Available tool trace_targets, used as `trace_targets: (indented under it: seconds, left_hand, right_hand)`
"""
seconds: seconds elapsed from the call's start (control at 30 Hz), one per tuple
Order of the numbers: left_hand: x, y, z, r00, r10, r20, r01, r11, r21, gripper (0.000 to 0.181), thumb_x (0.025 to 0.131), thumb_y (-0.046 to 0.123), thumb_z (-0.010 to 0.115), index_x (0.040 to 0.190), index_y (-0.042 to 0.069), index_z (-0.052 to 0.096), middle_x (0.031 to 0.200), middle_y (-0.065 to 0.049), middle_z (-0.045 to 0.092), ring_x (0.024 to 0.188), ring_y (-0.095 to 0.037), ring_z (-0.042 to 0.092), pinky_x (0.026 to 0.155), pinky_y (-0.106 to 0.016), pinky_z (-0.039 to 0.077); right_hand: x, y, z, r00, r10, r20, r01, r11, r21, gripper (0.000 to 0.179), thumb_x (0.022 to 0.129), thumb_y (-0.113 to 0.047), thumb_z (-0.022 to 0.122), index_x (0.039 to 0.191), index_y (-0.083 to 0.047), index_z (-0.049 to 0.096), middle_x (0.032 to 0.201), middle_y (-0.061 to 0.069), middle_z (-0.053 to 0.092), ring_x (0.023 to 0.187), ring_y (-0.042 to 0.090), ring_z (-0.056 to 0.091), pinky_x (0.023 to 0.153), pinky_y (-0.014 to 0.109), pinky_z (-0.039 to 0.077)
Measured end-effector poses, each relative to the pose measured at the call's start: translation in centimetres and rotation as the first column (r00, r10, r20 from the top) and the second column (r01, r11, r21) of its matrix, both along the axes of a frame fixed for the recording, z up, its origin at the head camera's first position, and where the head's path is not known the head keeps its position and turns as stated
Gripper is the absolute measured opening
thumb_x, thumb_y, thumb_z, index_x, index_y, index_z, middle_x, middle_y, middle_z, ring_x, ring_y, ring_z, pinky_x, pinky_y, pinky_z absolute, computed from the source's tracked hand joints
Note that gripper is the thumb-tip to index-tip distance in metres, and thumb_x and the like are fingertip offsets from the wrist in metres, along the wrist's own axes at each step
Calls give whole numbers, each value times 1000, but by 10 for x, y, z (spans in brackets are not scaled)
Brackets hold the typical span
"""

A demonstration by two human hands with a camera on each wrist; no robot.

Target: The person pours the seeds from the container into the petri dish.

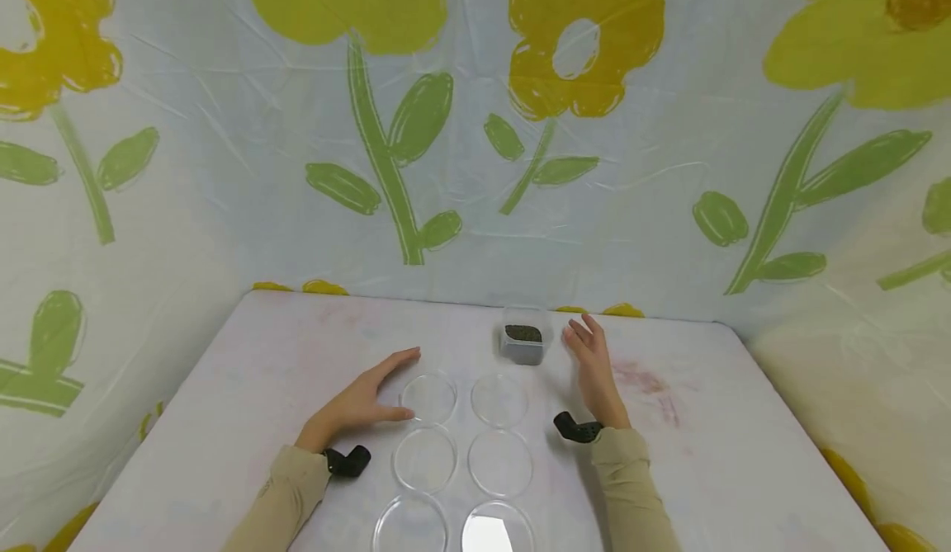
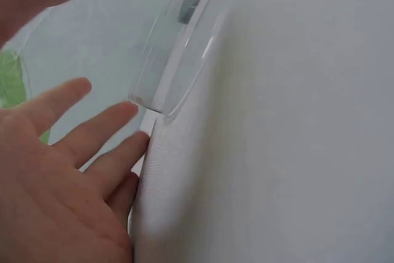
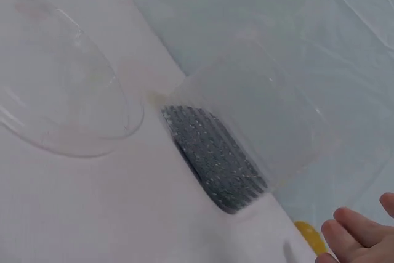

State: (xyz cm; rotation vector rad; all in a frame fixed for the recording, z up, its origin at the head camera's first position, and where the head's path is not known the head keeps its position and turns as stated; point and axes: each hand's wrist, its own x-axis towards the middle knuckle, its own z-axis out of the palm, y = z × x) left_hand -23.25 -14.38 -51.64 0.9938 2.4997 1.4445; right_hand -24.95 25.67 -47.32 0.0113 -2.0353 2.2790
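Note:
My left hand is spread beside the far-left petri dish, thumb and fingers apart around its left side. In the left wrist view the clear dish stands just past the fingertips of the left hand; whether they touch is hard to tell. Right of a small clear plastic box, my right hand holds nothing, its fingers apart from the box. Dark grains fill the box's lower part in the right wrist view, and the fingers of the right hand show at the corner.
More clear round dishes form two columns toward me, among them a middle-left dish and a near-right dish with a bright reflection. The white table meets a flower-print curtain at the back and sides.

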Motion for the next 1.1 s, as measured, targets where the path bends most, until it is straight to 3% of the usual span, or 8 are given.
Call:
trace_targets:
  seconds: [0.2,0.4,0.57,0.73,0.83,0.97,1.0,1.1]
  left_hand:
    - [-9,7,-3,997,-52,62,37,974,222,82,82,6,79,150,-5,33,148,-23,45,139,-40,38,112,-62,21]
    - [-1,7,-4,998,0,67,-9,991,136,83,81,19,82,150,5,39,148,-12,48,142,-31,36,116,-47,23]
    - [3,11,-3,1000,9,20,-11,996,94,82,80,22,83,148,5,42,148,-11,49,141,-30,37,115,-32,25]
    - [3,13,1,1000,-19,2,19,993,112,83,80,15,83,148,-1,39,149,-17,46,142,-35,35,116,-39,24]
    - [5,13,6,999,-53,-12,54,991,122,83,80,8,80,148,-6,35,150,-22,42,142,-40,32,117,-38,22]
    - [4,11,5,996,-82,-31,85,990,117,86,78,6,78,150,-6,32,151,-23,40,143,-40,30,116,-25,19]
    - [1,10,-1,996,-84,-40,88,990,110,88,78,8,79,151,-4,31,152,-21,40,143,-38,31,114,-21,18]
    - [0,10,-1,995,-90,-39,94,990,105,90,76,7,79,151,-3,30,152,-20,41,143,-37,31,114,-20,17]
  right_hand:
    - [-15,-8,-16,998,-52,38,57,987,-152,67,106,-25,44,156,-2,7,158,21,22,148,28,18,120,33,10]
    - [-19,-9,-32,1000,-11,-21,7,989,-151,65,105,-15,48,156,0,10,157,23,25,148,31,20,120,36,13]
    - [-13,-10,-36,995,63,-83,-64,998,-14,88,91,2,66,157,-4,9,160,22,22,149,34,14,119,46,13]
    - [-9,-13,-29,994,65,-93,-45,978,203,105,78,3,81,158,-8,13,160,21,24,150,31,15,120,44,10]
    - [-2,-17,-18,995,61,-74,-39,962,270,108,76,1,84,158,-7,14,158,23,26,149,30,18,120,43,10]
    - [5,-24,-7,997,37,-62,-14,943,332,108,74,1,85,157,-4,16,154,28,31,147,34,23,120,46,11]
    - [6,-26,-6,997,31,-65,-6,938,347,108,74,1,85,156,-3,17,154,28,32,146,35,25,119,47,11]
    - [5,-30,-5,997,38,-67,-8,917,399,107,75,-2,85,157,-3,16,157,26,27,146,38,22,119,51,10]
